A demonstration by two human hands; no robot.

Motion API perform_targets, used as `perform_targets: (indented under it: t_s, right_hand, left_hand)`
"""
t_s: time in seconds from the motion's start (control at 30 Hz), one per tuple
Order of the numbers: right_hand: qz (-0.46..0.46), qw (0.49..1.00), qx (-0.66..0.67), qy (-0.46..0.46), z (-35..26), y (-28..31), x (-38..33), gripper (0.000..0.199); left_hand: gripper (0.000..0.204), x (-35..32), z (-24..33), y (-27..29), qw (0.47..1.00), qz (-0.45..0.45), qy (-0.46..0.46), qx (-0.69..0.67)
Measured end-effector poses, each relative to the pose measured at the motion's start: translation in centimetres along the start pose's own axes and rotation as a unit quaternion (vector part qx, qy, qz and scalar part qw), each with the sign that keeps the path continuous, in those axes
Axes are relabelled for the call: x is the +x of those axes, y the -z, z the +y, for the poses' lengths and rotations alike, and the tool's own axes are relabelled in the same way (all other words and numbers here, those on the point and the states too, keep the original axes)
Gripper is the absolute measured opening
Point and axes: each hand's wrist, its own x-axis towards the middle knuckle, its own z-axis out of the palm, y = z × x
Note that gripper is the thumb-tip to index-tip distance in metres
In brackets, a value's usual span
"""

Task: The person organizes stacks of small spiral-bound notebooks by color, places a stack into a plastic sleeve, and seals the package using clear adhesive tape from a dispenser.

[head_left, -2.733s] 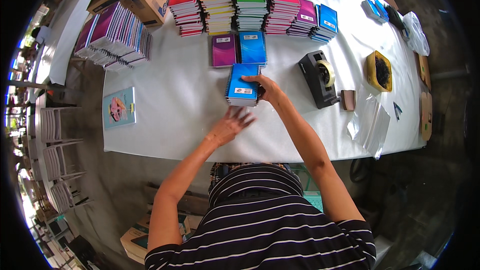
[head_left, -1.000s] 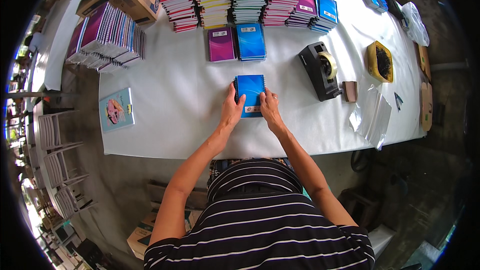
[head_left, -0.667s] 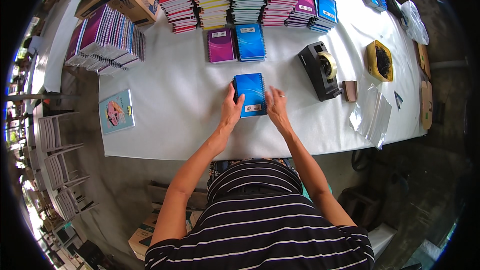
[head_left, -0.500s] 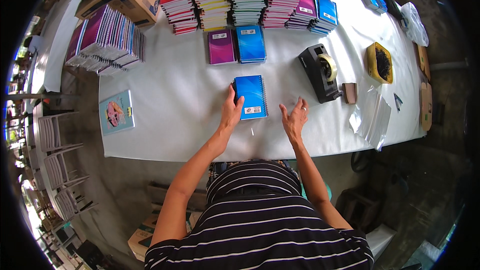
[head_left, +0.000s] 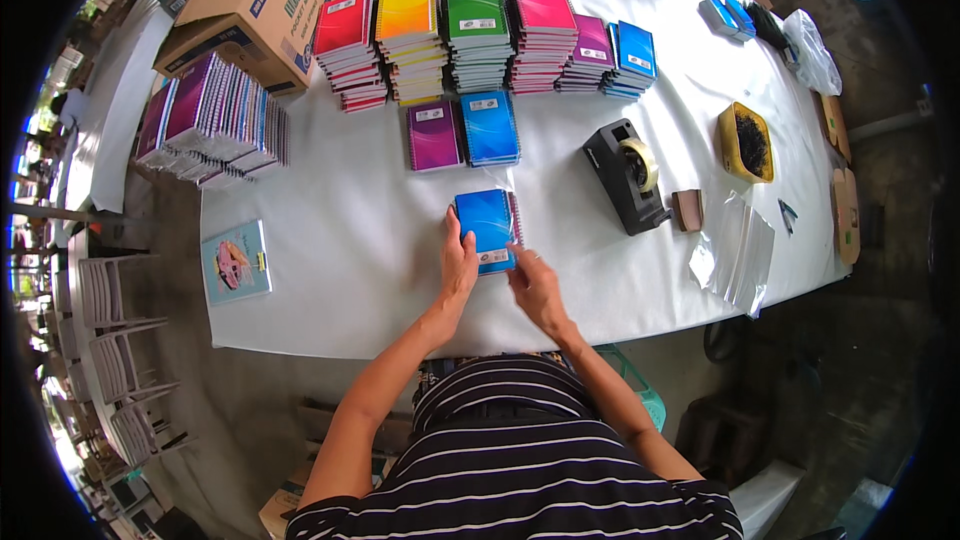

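Note:
A small blue spiral notebook (head_left: 483,222) lies near the middle of the table with a white label low on its cover. My left hand (head_left: 458,258) grips its left side, thumb on the cover. At the lower right corner, the bent fingers of my right hand (head_left: 533,278) pinch the notebook's edge. A purplish strip shows along its spiral side; whether that is another notebook beneath, I cannot tell. Just beyond stand a short purple notebook stack (head_left: 434,136) and a short blue notebook stack (head_left: 489,130).
Taller notebook stacks, including a green one (head_left: 477,20), line the back. A black tape dispenser (head_left: 625,180), brown block (head_left: 687,210), yellow tub (head_left: 746,143), clear plastic sleeves (head_left: 735,255) and pliers (head_left: 787,217) lie right. Left are an illustrated notebook (head_left: 236,262), upright notebooks (head_left: 215,120) and a carton (head_left: 250,15).
My right hand has moved left from beside the blue notebook onto its lower right corner. A purplish strip now shows along the spiral edge. The table sits lower in view.

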Motion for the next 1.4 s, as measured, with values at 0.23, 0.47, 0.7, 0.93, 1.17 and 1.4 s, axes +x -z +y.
perform_targets:
  t_s: [0.23, 0.47, 0.7, 0.93, 1.17, 1.4]
  right_hand:
    - [-0.097, 0.959, -0.223, 0.15, -0.3, -0.8, -0.2, 0.041]
    - [-0.165, 0.978, 0.039, 0.119, 0.8, 4.2, 3.1, 0.021]
    - [0.033, 0.999, 0.019, 0.03, 2.2, 3.3, 4.9, 0.026]
    - [-0.005, 0.975, 0.141, -0.172, 4.9, 1.3, 3.3, 0.056]
    - [0.198, 0.968, -0.152, 0.007, 3.5, 5.9, 4.2, 0.037]
    - [-0.14, 0.943, 0.128, -0.273, 3.4, 0.7, 5.7, 0.053]
  left_hand:
    - [0.088, -0.9, 4.6, 0.2, 0.983, -0.039, 0.102, -0.149]
    - [0.1, 0.3, -0.5, -1.2, 1.0, 0.025, -0.005, 0.008]
    - [0.092, -0.1, 0.7, -0.9, 0.999, -0.004, 0.012, -0.047]
    - [0.079, 0.4, -2.0, -0.5, 0.995, 0.023, -0.035, -0.088]
    - [0.078, 0.6, -2.3, 0.1, 0.995, 0.01, 0.009, -0.101]
    - [0.075, 0.3, 1.2, 1.8, 0.982, -0.038, 0.088, -0.162]
